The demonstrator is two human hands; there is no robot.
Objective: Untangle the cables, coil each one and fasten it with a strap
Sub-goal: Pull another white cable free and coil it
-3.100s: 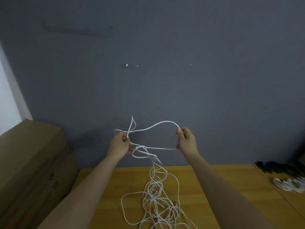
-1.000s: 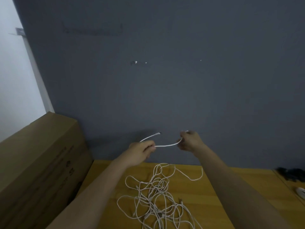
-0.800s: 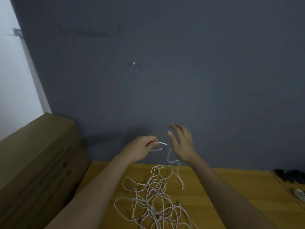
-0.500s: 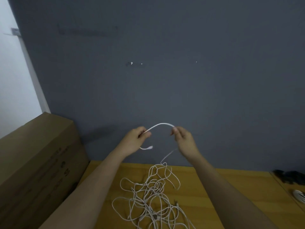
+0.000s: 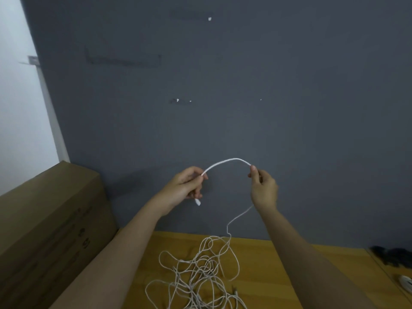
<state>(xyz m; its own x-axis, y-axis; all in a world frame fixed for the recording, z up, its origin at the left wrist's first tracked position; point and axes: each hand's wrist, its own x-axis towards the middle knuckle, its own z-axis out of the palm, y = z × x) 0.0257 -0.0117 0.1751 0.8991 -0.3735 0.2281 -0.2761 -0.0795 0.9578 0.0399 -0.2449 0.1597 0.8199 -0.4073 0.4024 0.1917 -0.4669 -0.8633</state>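
Observation:
A thin white cable (image 5: 227,161) arches in the air between my two hands, in front of the grey wall. My left hand (image 5: 186,186) pinches it near its end, and the white plug (image 5: 197,202) hangs just below that hand. My right hand (image 5: 263,189) pinches the cable farther along. From there the cable drops to a loose tangle of white cables (image 5: 200,273) lying on the wooden table (image 5: 267,264).
A large cardboard box (image 5: 49,219) stands at the left edge of the table. At the far right lie dark straps (image 5: 390,255) and a white coiled cable (image 5: 405,283). The grey wall (image 5: 223,85) rises right behind the table.
My hands have spread apart and risen a little, so the arch of cable between them is wider. The plug end now dangles below my left hand.

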